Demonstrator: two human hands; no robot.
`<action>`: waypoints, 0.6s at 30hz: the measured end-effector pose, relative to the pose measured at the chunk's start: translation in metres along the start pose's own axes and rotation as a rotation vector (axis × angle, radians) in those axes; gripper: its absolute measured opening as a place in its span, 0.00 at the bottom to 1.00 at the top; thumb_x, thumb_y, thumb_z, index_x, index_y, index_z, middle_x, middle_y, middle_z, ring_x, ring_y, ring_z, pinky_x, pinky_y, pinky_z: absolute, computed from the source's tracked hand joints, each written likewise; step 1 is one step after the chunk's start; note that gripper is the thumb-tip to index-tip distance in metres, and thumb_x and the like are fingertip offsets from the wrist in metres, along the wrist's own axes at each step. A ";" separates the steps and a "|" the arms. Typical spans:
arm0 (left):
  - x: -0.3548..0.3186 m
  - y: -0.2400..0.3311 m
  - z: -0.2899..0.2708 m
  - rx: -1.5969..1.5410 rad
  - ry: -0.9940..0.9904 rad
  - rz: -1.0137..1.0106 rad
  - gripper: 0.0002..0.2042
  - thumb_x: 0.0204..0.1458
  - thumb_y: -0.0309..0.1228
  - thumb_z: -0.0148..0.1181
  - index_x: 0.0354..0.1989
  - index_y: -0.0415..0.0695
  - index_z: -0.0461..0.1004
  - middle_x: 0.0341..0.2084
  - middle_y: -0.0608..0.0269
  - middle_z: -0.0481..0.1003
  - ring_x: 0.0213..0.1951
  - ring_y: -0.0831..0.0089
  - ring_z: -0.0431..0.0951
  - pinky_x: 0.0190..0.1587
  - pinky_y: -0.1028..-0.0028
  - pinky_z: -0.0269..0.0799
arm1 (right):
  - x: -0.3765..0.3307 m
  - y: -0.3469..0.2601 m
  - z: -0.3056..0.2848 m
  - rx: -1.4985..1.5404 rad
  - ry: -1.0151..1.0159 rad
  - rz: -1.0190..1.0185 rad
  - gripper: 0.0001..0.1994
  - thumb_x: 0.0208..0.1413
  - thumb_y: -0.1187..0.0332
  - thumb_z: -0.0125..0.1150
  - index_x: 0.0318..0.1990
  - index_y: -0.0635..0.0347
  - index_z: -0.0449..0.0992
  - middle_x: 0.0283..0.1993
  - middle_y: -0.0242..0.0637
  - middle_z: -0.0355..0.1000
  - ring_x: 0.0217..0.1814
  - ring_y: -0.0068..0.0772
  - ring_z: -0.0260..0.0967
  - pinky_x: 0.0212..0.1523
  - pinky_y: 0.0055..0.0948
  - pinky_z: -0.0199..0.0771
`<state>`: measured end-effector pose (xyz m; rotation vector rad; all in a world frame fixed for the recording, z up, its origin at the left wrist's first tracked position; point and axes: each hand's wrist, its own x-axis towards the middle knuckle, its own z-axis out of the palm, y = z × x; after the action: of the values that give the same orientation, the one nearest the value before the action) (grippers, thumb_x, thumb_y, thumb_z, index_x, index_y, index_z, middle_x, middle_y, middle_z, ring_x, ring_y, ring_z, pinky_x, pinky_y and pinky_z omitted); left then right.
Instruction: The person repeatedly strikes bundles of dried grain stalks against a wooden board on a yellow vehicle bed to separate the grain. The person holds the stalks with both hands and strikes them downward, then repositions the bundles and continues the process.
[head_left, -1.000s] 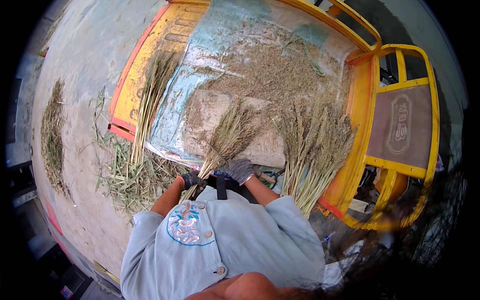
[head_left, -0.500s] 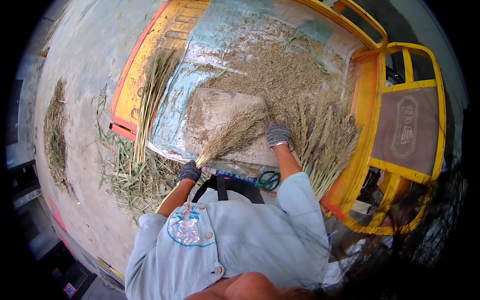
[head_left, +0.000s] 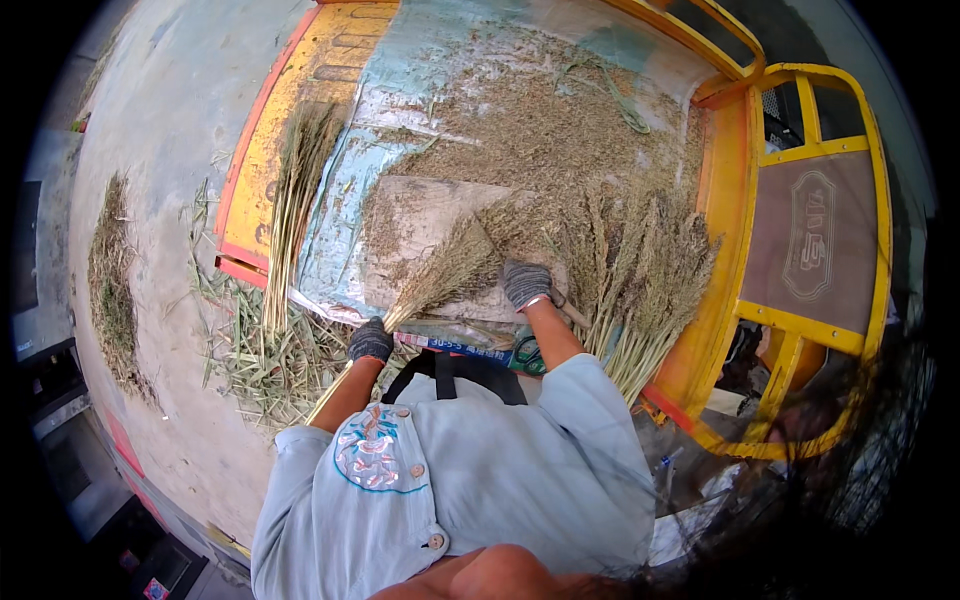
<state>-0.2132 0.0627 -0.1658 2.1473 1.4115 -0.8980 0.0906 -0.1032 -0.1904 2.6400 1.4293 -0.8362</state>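
Yellow-painted cart bed [head_left: 728,200] ahead of both grips, lined with a pale blue sheet [head_left: 345,210]. Left grip [head_left: 371,341] in a grey knit glove, wrapped snugly around the stems of a seed-head bundle [head_left: 440,275], with stem ends poking out behind, along the forearm. Heads fanned out forward and right of that grip, over a wooden board [head_left: 410,205]. Right grip [head_left: 527,285] just beside the heads, curled around a tool with a wooden-looking handle [head_left: 575,313] sticking out to the right; can't really make out the working end. Loose seed and chaff [head_left: 540,130] beyond both grips, a fat sheaf [head_left: 640,265] just right of the right one, plus a slimmer sheaf [head_left: 296,175] forward and left of the left one. Step in hand, at a guess: scraping along the heads on the board. Next move, imo, calls for a firm hold on the stems, heads pressed flat on the wood, and a steady stroke with the right grip, well away from the left fingers.
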 end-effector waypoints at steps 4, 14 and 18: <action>-0.003 0.006 -0.009 0.080 0.018 0.008 0.12 0.49 0.37 0.47 0.39 0.47 0.72 0.37 0.48 0.75 0.42 0.52 0.75 0.44 0.57 0.69 | 0.008 0.034 -0.016 0.046 0.147 0.331 0.16 0.55 0.59 0.46 0.32 0.61 0.75 0.28 0.49 0.74 0.31 0.48 0.74 0.31 0.47 0.72; 0.000 -0.005 0.000 0.072 0.129 0.065 0.11 0.50 0.38 0.50 0.37 0.45 0.70 0.33 0.48 0.75 0.38 0.52 0.76 0.39 0.55 0.70 | -0.031 -0.096 0.040 0.178 -0.012 -0.151 0.14 0.51 0.59 0.47 0.32 0.57 0.76 0.30 0.48 0.75 0.35 0.46 0.74 0.34 0.44 0.71; 0.006 0.003 -0.006 0.036 0.097 0.075 0.11 0.49 0.35 0.49 0.38 0.46 0.71 0.35 0.48 0.75 0.39 0.52 0.76 0.41 0.55 0.70 | 0.002 0.033 0.014 -0.014 -0.019 0.153 0.16 0.56 0.58 0.45 0.32 0.59 0.76 0.31 0.49 0.74 0.35 0.49 0.73 0.34 0.47 0.71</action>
<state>-0.2071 0.0689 -0.1656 2.2825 1.3596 -0.8079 0.1113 -0.1245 -0.2105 2.6814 1.2061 -0.8292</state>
